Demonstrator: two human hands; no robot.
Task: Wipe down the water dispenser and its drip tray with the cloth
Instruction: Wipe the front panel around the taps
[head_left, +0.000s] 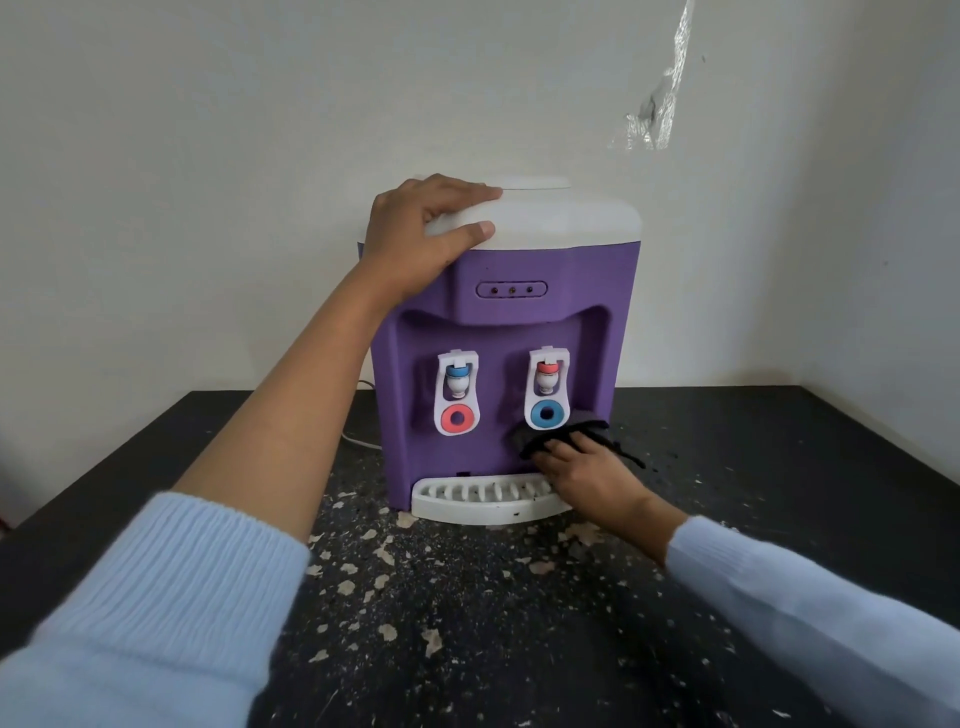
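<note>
A purple water dispenser (498, 322) with a white top stands on a black table against the wall. It has two white taps, the left one (457, 392) with a red ring, the right one (548, 387) with a blue ring. A white slotted drip tray (467, 501) juts out at its foot. My left hand (421, 228) grips the top left corner of the white lid. My right hand (582, 473) presses a dark cloth (545, 434) against the recess below the right tap, just above the tray's right end.
The black table (779, 467) is strewn with pale flakes and specks in front of the dispenser. A white cable (358, 441) runs behind the dispenser's left side. Walls close the back and the right; torn clear tape (660, 98) hangs on the wall.
</note>
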